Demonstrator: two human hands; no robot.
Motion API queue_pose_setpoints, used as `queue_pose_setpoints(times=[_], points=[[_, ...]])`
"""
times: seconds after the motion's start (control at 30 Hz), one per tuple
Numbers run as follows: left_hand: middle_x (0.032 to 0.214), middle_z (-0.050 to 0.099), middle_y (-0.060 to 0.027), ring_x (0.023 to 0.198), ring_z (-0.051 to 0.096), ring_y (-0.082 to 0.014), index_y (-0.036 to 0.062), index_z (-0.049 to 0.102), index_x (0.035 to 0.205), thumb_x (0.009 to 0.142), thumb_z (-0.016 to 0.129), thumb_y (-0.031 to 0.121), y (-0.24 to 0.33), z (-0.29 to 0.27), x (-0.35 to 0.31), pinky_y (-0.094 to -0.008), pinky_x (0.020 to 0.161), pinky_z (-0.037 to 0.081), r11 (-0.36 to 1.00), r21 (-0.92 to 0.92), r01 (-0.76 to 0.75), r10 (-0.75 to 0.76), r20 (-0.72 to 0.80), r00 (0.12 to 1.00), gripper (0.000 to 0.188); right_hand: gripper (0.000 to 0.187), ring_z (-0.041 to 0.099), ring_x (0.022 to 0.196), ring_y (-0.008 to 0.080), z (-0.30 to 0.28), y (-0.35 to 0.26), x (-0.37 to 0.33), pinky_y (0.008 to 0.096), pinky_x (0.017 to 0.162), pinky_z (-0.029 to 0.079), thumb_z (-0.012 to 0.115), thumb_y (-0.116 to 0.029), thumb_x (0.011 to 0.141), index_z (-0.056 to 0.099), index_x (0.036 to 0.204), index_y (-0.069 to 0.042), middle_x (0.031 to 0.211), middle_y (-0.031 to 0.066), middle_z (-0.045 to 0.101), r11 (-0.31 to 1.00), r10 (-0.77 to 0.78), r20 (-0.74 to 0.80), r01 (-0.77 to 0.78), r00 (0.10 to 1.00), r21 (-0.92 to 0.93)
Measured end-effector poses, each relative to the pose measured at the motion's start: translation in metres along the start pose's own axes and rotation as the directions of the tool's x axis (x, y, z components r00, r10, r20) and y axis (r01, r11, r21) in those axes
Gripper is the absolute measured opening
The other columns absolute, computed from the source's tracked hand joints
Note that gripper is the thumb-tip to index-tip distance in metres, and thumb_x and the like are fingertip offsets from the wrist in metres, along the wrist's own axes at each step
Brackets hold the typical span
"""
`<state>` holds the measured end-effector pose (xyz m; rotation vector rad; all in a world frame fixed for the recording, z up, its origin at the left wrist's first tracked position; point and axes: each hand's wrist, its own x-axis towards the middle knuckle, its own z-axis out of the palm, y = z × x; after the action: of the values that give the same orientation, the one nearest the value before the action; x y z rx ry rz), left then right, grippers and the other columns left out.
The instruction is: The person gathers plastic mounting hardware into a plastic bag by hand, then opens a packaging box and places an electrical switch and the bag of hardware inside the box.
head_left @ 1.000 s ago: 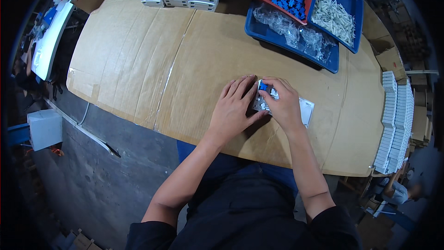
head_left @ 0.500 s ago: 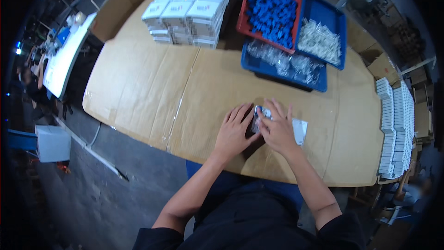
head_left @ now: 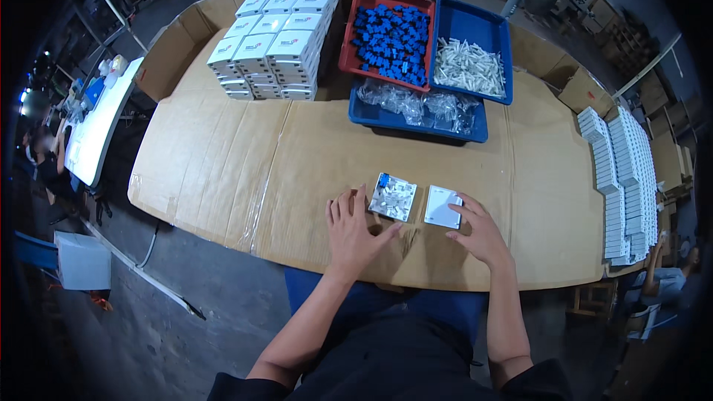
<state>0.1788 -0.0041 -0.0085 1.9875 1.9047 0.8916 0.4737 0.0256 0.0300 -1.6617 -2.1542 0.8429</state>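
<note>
A shallow square white box (head_left: 402, 212) lies open on the cardboard-covered table, holding small white pieces and a blue piece at its upper left corner. My left hand (head_left: 350, 239) is beside its left edge, fingers apart and thumb pointing below the box; I cannot tell whether it touches. Just right of the box is a flat square white lid (head_left: 441, 208). Fingertips of my right hand (head_left: 481, 234) reach the lid's right edge, the thumb near its lower right corner. That hand is spread, and the lid lies flat.
Beyond my hands stand a red tray (head_left: 347, 50) of blue parts, a blue tray (head_left: 507, 67) of white pieces and a blue tray (head_left: 401, 129) of clear plastic bags. White boxes (head_left: 256, 46) are stacked far left; more white cases (head_left: 622, 171) line the right edge.
My hands have drawn apart and uncovered the box, which they were working over. The right hand has moved over to the lid's right side. The whole view has shifted.
</note>
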Motion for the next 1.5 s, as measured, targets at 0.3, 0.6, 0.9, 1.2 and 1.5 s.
queue_pose_setpoints(times=[0.3, 0.6, 0.9, 1.2, 1.5], points=[[0.135, 0.051, -0.0267, 0.131, 0.045, -0.044, 0.0005, 0.044, 0.151, 0.078, 0.085, 0.05, 0.03, 0.026, -0.011, -0.0586, 0.119, 0.026, 0.991, 0.034, 0.131, -0.128, -0.082, 0.988, 0.097, 0.033, 0.065, 0.121, 0.0308, -0.018, -0.001, 0.008, 0.04, 0.106, 0.052, 0.078, -0.015, 0.089, 0.077, 0.122, -0.01, 0.138, 0.0115, 0.065, 0.997, -0.079, -0.007, 0.079, 0.997, 0.011], [0.138, 0.049, -0.0278, 0.133, 0.045, -0.0434, 0.0018, 0.041, 0.154, 0.081, 0.082, 0.033, 0.03, 0.013, -0.022, -0.0581, 0.119, 0.028, 0.987, -0.133, 0.089, -0.101, -0.094, 0.99, 0.09, 0.025, 0.069, 0.082, 0.0283, -0.034, 0.029, 0.026, 0.0387, 0.078, 0.053, 0.063, -0.02, 0.105, 0.072, 0.112, 0.002, 0.097, 0.0172, 0.076, 0.956, 0.214, -0.183, -0.167, 0.959, 0.241], [0.143, 0.041, -0.0219, 0.132, 0.051, -0.0345, 0.0018, 0.027, 0.161, 0.084, 0.082, 0.011, 0.017, 0.017, -0.021, -0.0445, 0.114, 0.047, 0.776, -0.629, 0.036, -0.106, -0.075, 0.992, 0.095, 0.058, 0.066, 0.115, 0.034, 0.019, 0.007, 0.029, 0.045, 0.097, 0.054, 0.078, -0.037, 0.092, 0.062, 0.14, -0.009, 0.133, 0.0134, 0.064, 0.962, -0.022, -0.468, -0.108, 0.883, -0.249], [0.15, 0.046, -0.0187, 0.135, 0.054, -0.0273, 0.0029, 0.028, 0.163, 0.101, 0.066, 0.028, 0.026, 0.005, -0.02, -0.0426, 0.116, 0.043, 0.267, -0.907, 0.327, -0.269, 0.256, 0.929, 0.077, 0.074, 0.064, 0.12, 0.0363, 0.027, 0.023, 0.029, 0.0476, 0.102, 0.052, 0.083, -0.034, 0.087, 0.053, 0.15, -0.008, 0.137, 0.0127, 0.065, 0.978, 0.007, -0.469, -0.105, 0.883, -0.182], [0.15, 0.056, -0.0182, 0.125, 0.061, -0.0305, 0.0084, 0.042, 0.159, 0.107, 0.033, 0.062, 0.061, -0.023, -0.015, -0.0475, 0.106, 0.049, -0.677, -0.481, 0.557, 0.1, 0.689, 0.718, 0.075, 0.081, 0.066, 0.126, 0.0287, -0.005, -0.026, 0.01, 0.0437, 0.111, 0.049, 0.057, -0.049, 0.099, 0.034, 0.164, -0.007, 0.146, 0.0148, 0.06, 0.05, -0.192, -0.004, 0.014, 0.981, 0.999]])
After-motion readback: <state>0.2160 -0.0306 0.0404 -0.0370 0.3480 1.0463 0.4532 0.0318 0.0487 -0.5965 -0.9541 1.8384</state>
